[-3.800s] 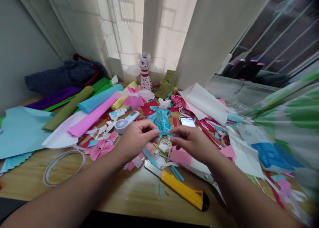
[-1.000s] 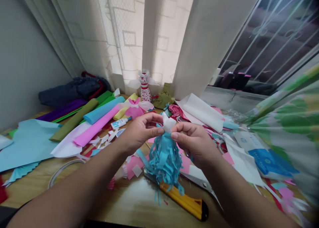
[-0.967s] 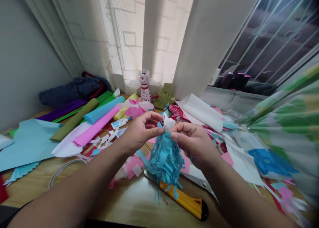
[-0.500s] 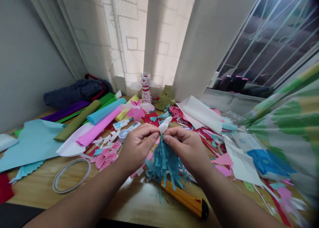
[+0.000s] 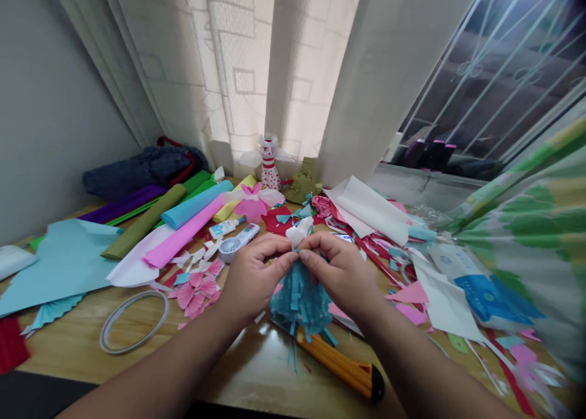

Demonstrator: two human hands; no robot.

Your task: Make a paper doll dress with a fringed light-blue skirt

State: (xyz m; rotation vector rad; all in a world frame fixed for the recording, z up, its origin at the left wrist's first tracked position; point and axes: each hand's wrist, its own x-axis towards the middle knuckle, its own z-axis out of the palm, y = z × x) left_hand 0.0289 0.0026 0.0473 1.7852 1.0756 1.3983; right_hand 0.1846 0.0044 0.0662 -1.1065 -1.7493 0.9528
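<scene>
Left hand [image 5: 259, 277]: fingers and thumb pinched together on the left side of the dress's white top, wrist low.
Right hand [image 5: 341, 269]: pinching the same top from the right, fingertips close to the left hand's.
Held item: blue-fringed paper dress [image 5: 300, 303], gathered at a white paper top [image 5: 300, 232], held between both hands, lifted over the table, with strips hanging down.
Below the skirt: yellow utility knife [image 5: 336, 364], lying diagonally on the bare wood, black end nearest the right forearm.
Left of the hands: clear tape ring [image 5: 133, 322], flat; pink paper fan flower [image 5: 195, 294]; white handheld fan [image 5: 235, 247]; small glue tube [image 5: 224, 228].
Surface: light wooden table [image 5: 82, 352], strewn with paper scraps.
Mid-table: pink crepe roll [image 5: 183, 230], sky-blue crepe roll [image 5: 195, 204], olive crepe roll [image 5: 144, 221], pale blue paper sheet [image 5: 59, 266].
Right side: green-patterned cloth [image 5: 535, 242], blue printed packet [image 5: 489, 297].
Far edge: pink paper dress [image 5: 251, 202], red-and-white paper figure [image 5: 269, 163], cream curtain [image 5: 293, 71], white window grille [image 5: 494, 71].
</scene>
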